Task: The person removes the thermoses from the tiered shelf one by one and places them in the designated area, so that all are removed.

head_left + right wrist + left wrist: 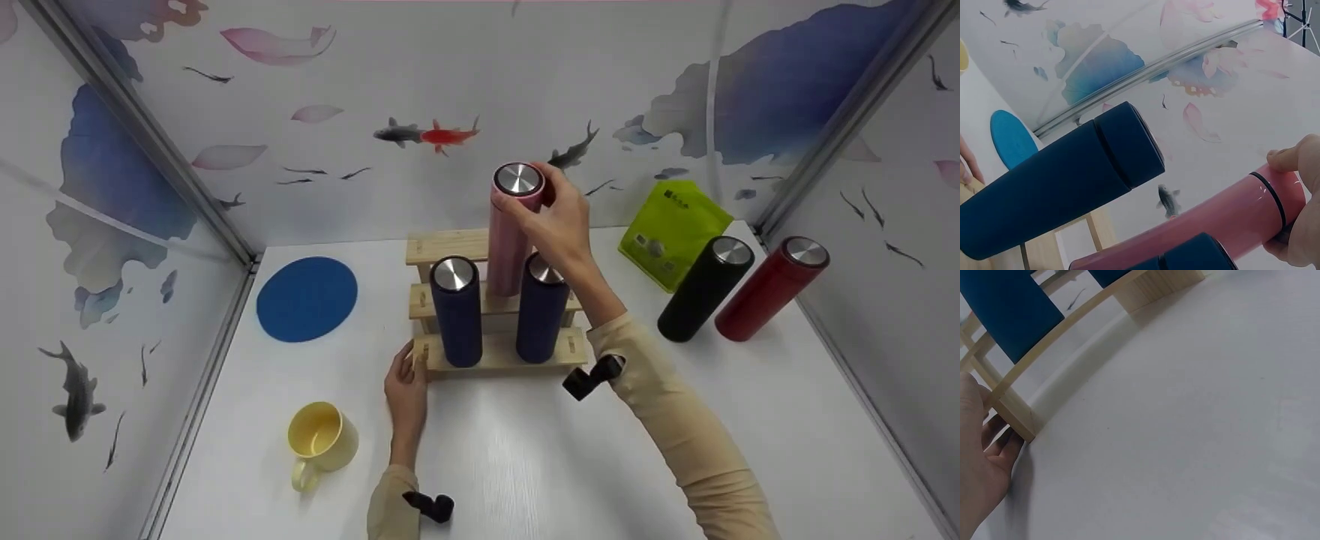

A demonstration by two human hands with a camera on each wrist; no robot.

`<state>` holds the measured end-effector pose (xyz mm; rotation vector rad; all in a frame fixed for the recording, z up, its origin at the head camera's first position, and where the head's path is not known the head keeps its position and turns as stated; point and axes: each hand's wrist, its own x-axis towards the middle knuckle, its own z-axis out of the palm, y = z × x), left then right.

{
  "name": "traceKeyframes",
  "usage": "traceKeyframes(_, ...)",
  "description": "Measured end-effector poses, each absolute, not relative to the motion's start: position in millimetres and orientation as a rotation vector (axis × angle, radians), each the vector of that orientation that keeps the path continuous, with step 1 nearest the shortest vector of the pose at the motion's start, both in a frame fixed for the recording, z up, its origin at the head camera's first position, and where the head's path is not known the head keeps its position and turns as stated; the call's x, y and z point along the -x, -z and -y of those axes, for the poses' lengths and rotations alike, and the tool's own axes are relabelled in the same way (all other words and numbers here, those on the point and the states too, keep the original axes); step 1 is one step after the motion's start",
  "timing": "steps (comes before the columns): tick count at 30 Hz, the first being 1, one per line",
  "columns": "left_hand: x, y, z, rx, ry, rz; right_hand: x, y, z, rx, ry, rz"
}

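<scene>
A three-tier wooden rack [498,358] stands on the table. On its bottom tier are two dark blue thermos bottles [457,319], [1061,185], upright with silver lid tops. My right hand [559,225] holds a pink thermos bottle [508,251] by its lid end, thumb on one side and fingers on the other. Its base overlaps the middle tier in the head view, behind and between the blue bottles. Down at the rack's front left corner, my left hand [407,390] grips the end, thumb at the shelf plank and fingers beside the side panel [1013,419].
On the right stand a black thermos bottle [705,289] and a red one [772,289], before a green pouch [671,232]. A blue round mat [307,298] lies at back left, with a yellow mug [322,439] nearer the front. Printed panels [315,180] enclose the table.
</scene>
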<state>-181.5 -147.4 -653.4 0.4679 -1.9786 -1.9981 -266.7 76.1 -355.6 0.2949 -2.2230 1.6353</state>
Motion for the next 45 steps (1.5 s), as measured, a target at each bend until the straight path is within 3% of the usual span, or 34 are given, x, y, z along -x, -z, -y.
traceKeyframes(18,179.1,633.0,144.2,-0.519,2.003,2.049,259.0,355.4,-127.3,-0.298,-1.6,2.164)
traceKeyframes(27,182.0,651.2,145.1,-0.506,1.991,2.009,257.9,358.2,-147.1,-0.26,-1.578,2.154)
traceKeyframes(45,180.4,651.7,145.9,-0.507,1.967,2.018,254.0,373.6,-192.2,-0.091,-1.486,2.235)
